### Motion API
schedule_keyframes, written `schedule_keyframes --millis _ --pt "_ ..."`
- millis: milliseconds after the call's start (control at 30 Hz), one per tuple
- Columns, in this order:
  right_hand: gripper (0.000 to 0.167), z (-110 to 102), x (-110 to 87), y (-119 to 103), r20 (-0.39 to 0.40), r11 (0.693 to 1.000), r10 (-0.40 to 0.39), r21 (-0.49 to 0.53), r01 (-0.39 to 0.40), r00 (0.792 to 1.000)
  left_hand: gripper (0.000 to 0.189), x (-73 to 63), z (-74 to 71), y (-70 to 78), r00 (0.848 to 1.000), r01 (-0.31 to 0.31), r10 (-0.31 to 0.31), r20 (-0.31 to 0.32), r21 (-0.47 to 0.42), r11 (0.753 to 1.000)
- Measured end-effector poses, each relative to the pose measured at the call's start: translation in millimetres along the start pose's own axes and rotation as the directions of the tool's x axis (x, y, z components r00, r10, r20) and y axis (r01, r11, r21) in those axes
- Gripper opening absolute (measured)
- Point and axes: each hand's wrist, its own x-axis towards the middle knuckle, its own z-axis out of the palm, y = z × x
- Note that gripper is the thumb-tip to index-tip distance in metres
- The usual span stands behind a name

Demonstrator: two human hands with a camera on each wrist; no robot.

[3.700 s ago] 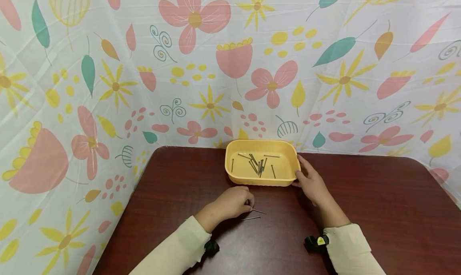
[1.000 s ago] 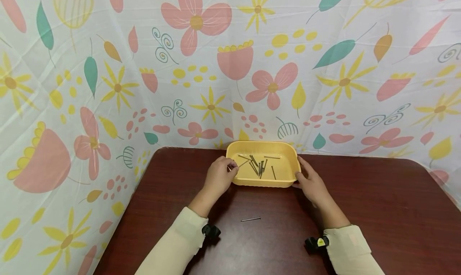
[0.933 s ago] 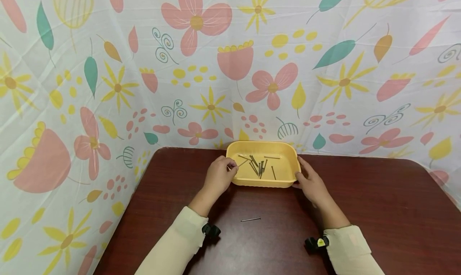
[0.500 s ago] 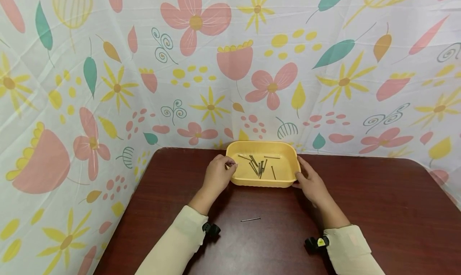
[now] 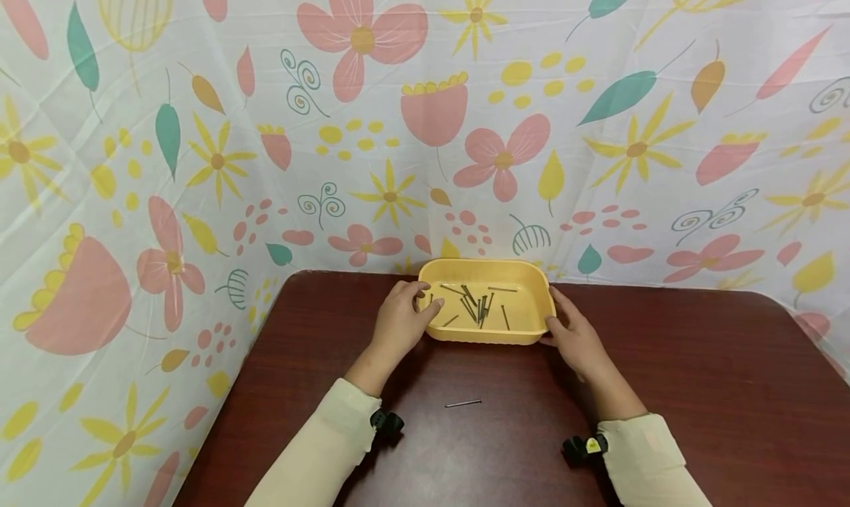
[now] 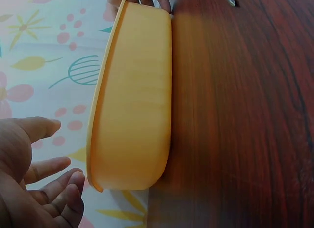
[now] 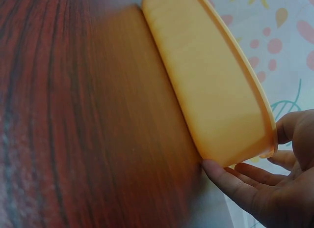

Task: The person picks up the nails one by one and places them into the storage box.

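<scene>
A yellow plastic tray [image 5: 483, 336] stands at the back of the table with several dark nails [image 5: 481, 311] scattered on its floor. My left hand [image 5: 400, 319] is over the tray's left end, thumb and fingers spread apart with nothing between them. Just right of that thumb, a short stretch of nail [image 5: 451, 320] shows inside the tray. At the other end my right hand [image 5: 576, 341] grips the tray; in the right wrist view its fingers [image 7: 235, 185] reach under the corner while the thumb is at the rim. One loose nail [image 5: 462, 403] lies on the table in front.
The dark red-brown wooden table [image 5: 697, 374] ends against a white floral cloth [image 5: 631, 219] hanging behind and along the left. Black wrist cameras [image 5: 387, 424] are strapped at both cuffs, low over the tabletop.
My left hand carried a nail from the table to the tray, then spread its fingers and let it go inside. My right hand has kept its grip on the tray.
</scene>
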Motion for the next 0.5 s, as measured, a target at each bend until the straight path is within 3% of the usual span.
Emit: schedule_keyframes --millis 300,500 --pt "0.062 0 0.0 -1 0.005 1.000 -0.001 0.001 0.001 1.000 0.049 -4.0 0.4 3.9 0.999 -0.007 0.009 0.053 -0.027 1.000" --pt "0.062 0 -0.6 0 0.006 1.000 0.001 -0.005 -0.001 1.000 0.047 -11.4 -1.8 11.7 0.996 -0.054 0.056 0.065 -0.031 0.998"
